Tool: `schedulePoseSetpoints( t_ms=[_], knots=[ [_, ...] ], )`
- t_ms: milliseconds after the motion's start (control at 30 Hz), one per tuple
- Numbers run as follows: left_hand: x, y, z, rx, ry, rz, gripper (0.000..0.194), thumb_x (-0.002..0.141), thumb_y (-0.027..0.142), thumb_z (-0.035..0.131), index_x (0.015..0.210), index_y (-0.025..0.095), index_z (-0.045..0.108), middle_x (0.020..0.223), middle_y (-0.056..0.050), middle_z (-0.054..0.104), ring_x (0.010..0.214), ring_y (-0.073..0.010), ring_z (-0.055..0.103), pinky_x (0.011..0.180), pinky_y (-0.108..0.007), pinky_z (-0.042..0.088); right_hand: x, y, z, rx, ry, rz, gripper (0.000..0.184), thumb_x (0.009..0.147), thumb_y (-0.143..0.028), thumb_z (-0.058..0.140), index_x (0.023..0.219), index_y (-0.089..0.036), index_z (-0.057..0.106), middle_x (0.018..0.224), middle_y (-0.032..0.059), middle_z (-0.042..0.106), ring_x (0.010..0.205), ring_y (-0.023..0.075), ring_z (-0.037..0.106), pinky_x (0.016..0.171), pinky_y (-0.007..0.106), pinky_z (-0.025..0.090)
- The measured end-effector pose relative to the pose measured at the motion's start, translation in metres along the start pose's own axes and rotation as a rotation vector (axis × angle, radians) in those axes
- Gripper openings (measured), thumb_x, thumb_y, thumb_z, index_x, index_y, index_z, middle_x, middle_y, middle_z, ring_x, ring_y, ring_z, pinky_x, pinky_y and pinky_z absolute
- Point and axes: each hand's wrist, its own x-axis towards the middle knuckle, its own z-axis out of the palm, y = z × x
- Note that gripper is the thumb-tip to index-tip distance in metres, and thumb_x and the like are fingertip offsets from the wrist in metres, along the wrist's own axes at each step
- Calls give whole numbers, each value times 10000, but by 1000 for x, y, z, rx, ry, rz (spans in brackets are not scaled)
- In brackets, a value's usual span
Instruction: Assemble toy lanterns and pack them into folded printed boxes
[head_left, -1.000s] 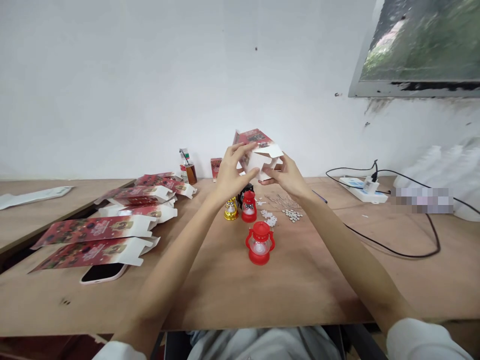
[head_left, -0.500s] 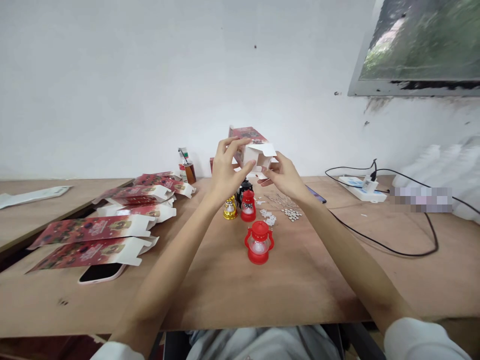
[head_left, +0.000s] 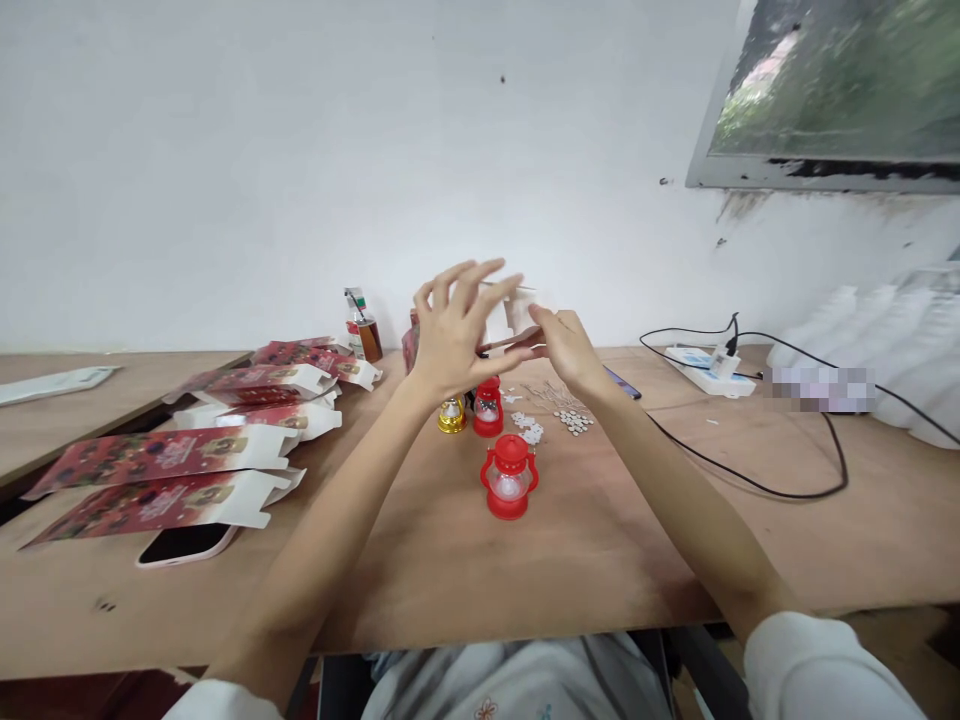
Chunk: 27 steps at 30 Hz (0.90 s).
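Observation:
Above the table, a small cardboard box with its white inside showing is held up between my hands. My right hand grips its right side, thumb at the opening and fingers underneath. My left hand is in front of the box's left part with the fingers spread; whether it touches the box I cannot tell. Below stands a red lantern near me. Behind it are a second red lantern and a gold lantern, partly covered by my left hand.
Flattened red printed boxes lie at the left, partly over a phone. Coin cells and small white pieces lie mid-table. A bottle stands by the wall. At right are a power strip and a black cable.
My left hand's fingers have come off their hold and spread in front of the box. The box has turned, so less of its red side shows. My right hand keeps its grip.

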Motion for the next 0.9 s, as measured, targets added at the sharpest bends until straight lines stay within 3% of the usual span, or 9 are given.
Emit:
schedulePoseSetpoints(
  t_ms=[100,233,300,400,500,567,667,767,900],
  knots=[
    [1,-1,-1,11,-63,77,534,779,549,605,1240,299,503,1328,-77,490,1197,-301,453,973,-477,376,-2,-7,-5,26,-130,30,512,883,-572,396,899,-130,654,697,100,688,667,213,661,661,386,560],
    [5,-12,-12,-30,52,8,510,748,468,668,1200,286,517,1271,-74,516,1183,-300,470,968,-487,407,-7,-10,-21,-98,-503,25,536,793,-654,498,982,-185,677,842,82,712,674,189,652,602,328,546],
    [7,-18,-23,-45,104,-54,493,728,432,692,1169,278,530,1213,-66,543,1179,-313,471,1004,-522,379,-11,-8,-28,-255,-741,25,494,655,-575,703,996,-218,693,877,49,712,707,179,653,595,283,527],
    [9,-21,-41,-32,161,-170,399,737,384,683,1103,283,557,1151,-58,561,1180,-314,468,1016,-537,369,-16,-7,-31,-423,-1016,13,646,512,-396,840,1114,-246,664,1052,29,687,824,178,656,632,240,506],
    [11,-18,-57,27,215,-233,301,747,338,671,1033,305,582,1127,-33,573,1152,-276,493,990,-500,404,-17,-10,-25,-472,-1245,-22,793,599,-298,809,1325,-244,496,1358,46,514,1085,198,581,732,222,489],
    [13,-15,-64,90,257,-239,258,724,317,692,966,292,607,1106,-22,586,1102,-253,522,961,-475,426,-16,-12,-18,-518,-1348,-77,745,678,-231,754,1357,-219,447,1420,56,445,1184,200,510,820,227,461],
    [15,-11,-72,131,289,-250,208,697,312,714,880,269,626,1099,-21,592,1072,-245,539,926,-460,439,-18,-12,-7,-624,-1362,-171,477,778,-146,624,1244,-203,540,1296,48,558,1133,183,529,863,246,424],
    [16,-10,-76,101,288,-270,162,706,331,699,833,267,622,1103,-16,583,1104,-256,528,925,-465,427,-23,-13,3,-754,-1261,-130,279,832,-199,561,1109,-196,593,1066,41,656,910,164,599,736,245,431],
    [16,-11,-79,80,296,-280,166,707,367,692,776,247,601,1094,-9,564,1116,-265,523,931,-471,412,-31,-17,9,-990,-1095,-22,353,852,-464,530,1066,-192,598,887,64,659,787,198,593,618,261,394]
  ],
)
